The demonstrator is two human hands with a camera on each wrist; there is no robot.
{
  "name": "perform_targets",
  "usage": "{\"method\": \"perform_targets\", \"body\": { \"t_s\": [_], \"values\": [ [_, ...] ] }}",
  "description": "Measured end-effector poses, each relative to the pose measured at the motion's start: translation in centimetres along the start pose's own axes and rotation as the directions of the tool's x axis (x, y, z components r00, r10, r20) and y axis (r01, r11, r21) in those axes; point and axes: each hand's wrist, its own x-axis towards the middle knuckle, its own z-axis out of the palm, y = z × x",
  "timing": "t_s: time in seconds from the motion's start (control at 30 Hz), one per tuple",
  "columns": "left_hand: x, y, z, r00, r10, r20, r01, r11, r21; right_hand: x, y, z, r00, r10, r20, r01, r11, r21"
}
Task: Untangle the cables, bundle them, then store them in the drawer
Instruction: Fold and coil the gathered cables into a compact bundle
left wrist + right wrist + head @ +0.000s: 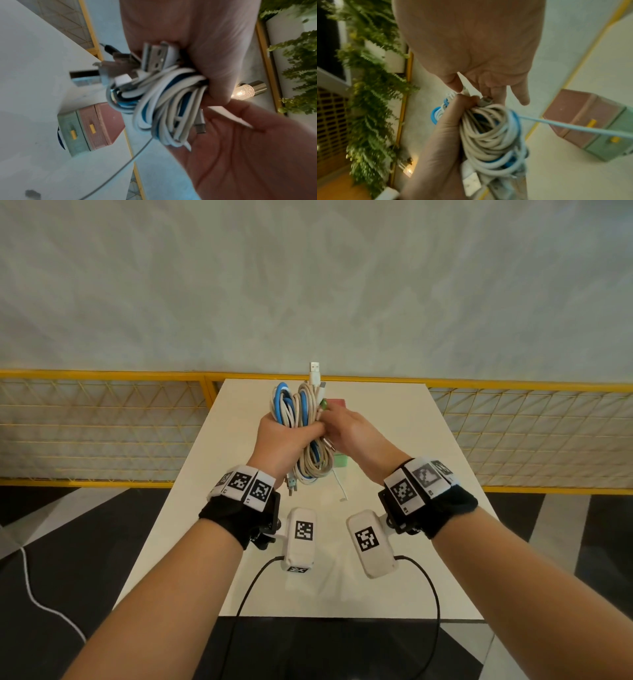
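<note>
Head view: left hand (279, 436) is fisted round the middle of the cable bundle (301, 419), held upright above the table (191, 542). White and blue loops stick out above the fist, with a USB plug (315, 370) at the top; more loops and plugs hang below. Right hand (352, 433) sits against the bundle's right side; its fingertips are hidden behind the cables, so its grip is unclear here. The drawer box (340, 462) is mostly covered by both hands; only pink and green edges show. A thin white cable (340, 486) lies on the table below the bundle.

Left wrist view: blurred. Fingers (217, 75) curl tightly over the coils, plugs (154, 58) crowded at one end. The drawer box (89, 129) stands on the table, pink and green drawers with yellow handles, both closed.

Right wrist view: blurred. Right-hand fingers (489, 92) pinch a small connector (485, 101) at the bundle's top; little finger (521, 94) is extended free. One pale blue strand (573, 128) runs off the frame edge; its end is cut off
</note>
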Motion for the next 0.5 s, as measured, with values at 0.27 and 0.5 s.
{"method": "perform_targets", "body": {
  "t_s": [0.27,0.5],
  "values": [
    [-0.4,1.4,-2.5,1.000,-0.008,-0.019,0.005,0.990,-0.144,-2.7,3.4,0.0,0.905,0.410,0.110,-0.402,0.912,-0.084],
    [-1.1,1.4,-2.9,0.996,-0.023,0.084,0.030,0.995,-0.090,-0.4,4.1,1.2,0.950,0.237,-0.203,-0.177,0.945,0.275]
  ]
}}
